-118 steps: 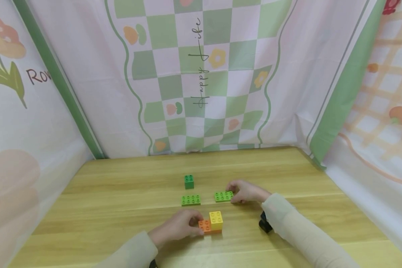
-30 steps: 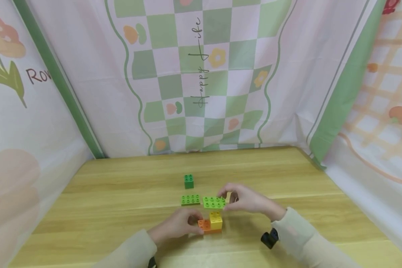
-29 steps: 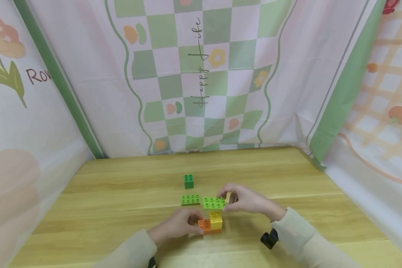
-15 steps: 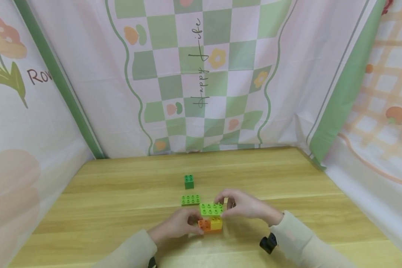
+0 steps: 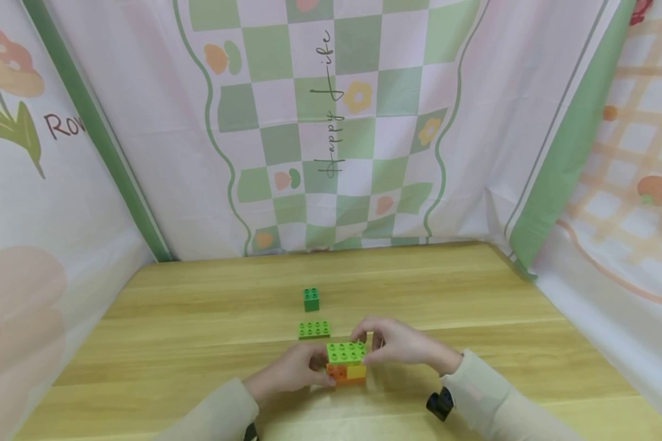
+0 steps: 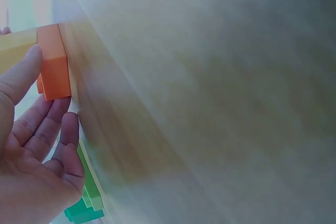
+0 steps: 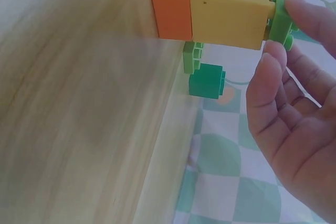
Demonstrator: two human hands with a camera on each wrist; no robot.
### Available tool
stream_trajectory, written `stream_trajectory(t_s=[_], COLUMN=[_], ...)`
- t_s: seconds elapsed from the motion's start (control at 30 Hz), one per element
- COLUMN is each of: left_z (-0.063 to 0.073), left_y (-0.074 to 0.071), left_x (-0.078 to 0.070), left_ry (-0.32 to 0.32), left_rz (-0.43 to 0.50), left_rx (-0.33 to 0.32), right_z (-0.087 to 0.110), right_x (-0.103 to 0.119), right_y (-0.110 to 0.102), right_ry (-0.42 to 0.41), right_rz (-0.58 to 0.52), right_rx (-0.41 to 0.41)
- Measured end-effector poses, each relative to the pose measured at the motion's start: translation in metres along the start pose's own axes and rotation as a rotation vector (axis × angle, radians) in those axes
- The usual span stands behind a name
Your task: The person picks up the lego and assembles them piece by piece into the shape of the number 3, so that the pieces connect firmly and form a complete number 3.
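My left hand (image 5: 295, 367) holds the left end of an orange building brick (image 5: 336, 371) between thumb and fingers, low on the table. A yellow brick (image 7: 228, 9) stands on the right half of the orange one. With thumb and fingertips my right hand (image 5: 399, 343) pinches the right end of a flat light-green brick (image 5: 346, 351). That flat brick lies level right over the yellow studs; in the right wrist view the studs show in a narrow gap beneath it. Its left part overhangs the orange studs.
A second flat light-green brick (image 5: 314, 329) lies on the wooden table (image 5: 198, 318) just behind the hands. Farther back stands a dark-green brick (image 5: 311, 299). Patterned cloth (image 5: 331, 122) hangs along the table's far edge and both sides.
The right hand has lifted the flat light-green brick from the table, carried it left and lowered it toward the viewer onto the yellow brick. The left hand has stayed on the orange brick.
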State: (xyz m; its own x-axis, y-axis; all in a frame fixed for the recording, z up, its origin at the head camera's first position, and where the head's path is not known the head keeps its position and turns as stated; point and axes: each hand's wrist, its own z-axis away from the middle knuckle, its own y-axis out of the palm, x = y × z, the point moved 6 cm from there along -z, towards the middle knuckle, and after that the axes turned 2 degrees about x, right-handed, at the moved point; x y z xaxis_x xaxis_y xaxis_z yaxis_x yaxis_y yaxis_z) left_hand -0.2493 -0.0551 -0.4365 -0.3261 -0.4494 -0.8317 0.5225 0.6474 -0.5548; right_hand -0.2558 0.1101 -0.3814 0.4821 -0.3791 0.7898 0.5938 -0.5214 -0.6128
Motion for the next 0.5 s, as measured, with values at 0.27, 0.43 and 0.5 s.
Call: stream_trajectory(t_s=[0.27, 0.43, 0.5], left_z=[0.0000, -0.0004, -0.0005], left_y=[0.0001, 0.0005, 0.0008], left_x=[-0.0003, -0.0004, -0.0001], left_ry=[-0.007, 0.005, 0.005], left_rz=[0.013, 0.021, 0.026], left_rx=[-0.003, -0.002, 0.001], right_z=[0.0008, 0.0007, 0.0004], right_x=[0.0016, 0.0023, 0.0027], right_y=[0.0014, 0.0021, 0.0023], right_ry=[-0.005, -0.007, -0.009], right_rz=[0.001, 0.020, 0.026], right_rx=[0.004, 0.000, -0.003])
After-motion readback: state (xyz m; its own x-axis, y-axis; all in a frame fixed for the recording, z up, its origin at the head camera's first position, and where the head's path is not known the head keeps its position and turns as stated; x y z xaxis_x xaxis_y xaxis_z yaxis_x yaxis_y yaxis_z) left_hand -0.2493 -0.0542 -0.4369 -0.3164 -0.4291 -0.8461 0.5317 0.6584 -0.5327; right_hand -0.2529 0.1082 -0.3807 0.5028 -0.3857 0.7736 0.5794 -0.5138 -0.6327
